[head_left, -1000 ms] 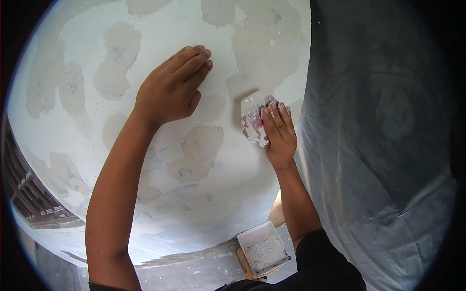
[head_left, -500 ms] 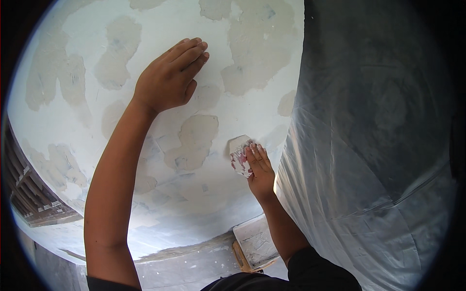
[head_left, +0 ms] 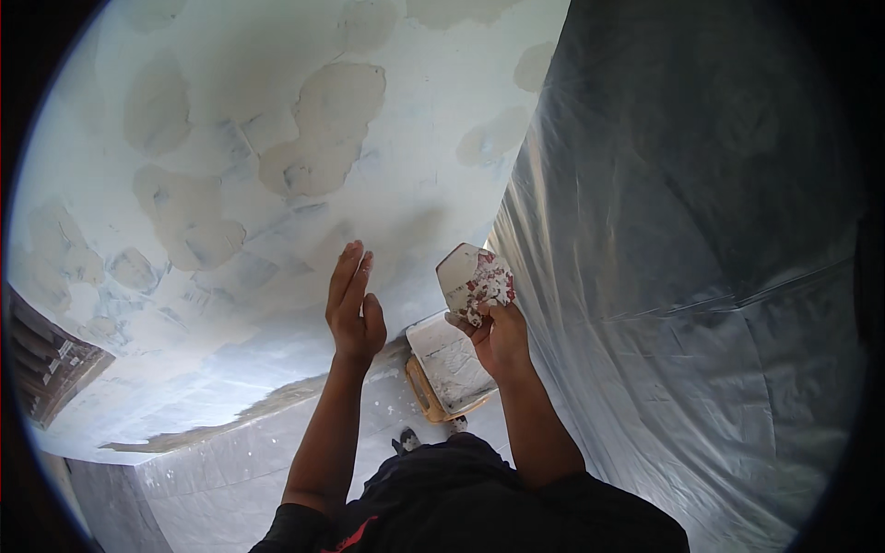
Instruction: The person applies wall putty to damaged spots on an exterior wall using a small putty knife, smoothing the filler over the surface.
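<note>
Head view: my right hand (head_left: 501,340) grips a crusted scraper (head_left: 463,274), my left hand (head_left: 355,318) spread empty; tilting might drop paste (head_left: 493,277).

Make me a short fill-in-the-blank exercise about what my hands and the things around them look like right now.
1. The scraper is held in the ____ grip, left or right.
2. The left grip holds ____.
3. In the picture, the patched wall lies to the ____ of the plastic sheet.
4. In the picture, the white tray shows ____ than the scraper, higher or lower.

Missing words: right; nothing; left; lower.
</note>
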Demonstrator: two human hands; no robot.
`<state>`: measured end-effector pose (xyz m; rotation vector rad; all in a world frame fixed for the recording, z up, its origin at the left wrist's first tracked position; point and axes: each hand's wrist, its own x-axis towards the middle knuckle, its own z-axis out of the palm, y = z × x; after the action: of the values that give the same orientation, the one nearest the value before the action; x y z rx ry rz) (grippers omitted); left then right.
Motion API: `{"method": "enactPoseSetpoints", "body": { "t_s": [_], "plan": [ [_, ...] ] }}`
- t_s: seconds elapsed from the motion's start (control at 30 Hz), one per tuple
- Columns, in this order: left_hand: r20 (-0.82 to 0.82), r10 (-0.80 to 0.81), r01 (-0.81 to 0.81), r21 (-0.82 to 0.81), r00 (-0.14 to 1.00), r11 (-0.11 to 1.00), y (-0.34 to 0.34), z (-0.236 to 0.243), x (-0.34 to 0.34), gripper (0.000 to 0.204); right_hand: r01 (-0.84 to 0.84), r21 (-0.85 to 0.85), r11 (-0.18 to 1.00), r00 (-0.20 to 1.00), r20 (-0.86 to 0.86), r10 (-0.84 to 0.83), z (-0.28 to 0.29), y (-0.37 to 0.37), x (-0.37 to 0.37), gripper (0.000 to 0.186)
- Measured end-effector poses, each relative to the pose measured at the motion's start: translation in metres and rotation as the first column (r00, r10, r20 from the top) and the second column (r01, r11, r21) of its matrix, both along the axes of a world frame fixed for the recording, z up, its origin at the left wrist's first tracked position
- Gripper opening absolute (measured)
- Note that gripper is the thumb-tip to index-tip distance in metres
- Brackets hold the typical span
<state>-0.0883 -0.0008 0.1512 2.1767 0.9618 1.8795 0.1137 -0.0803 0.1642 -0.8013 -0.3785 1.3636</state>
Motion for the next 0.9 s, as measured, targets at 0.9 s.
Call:
{"method": "enactPoseSetpoints", "body": {
  "t_s": [0.9],
  "plan": [
    [0.197, 0.513, 0.311, -0.939, 0.836, -0.146, -0.202, -0.488, 0.086, 0.079, -0.068, -0.580, 0.812, 0.223, 0.784, 0.579, -0.465, -0.070, 0.065, 0.031]
  ]
}}
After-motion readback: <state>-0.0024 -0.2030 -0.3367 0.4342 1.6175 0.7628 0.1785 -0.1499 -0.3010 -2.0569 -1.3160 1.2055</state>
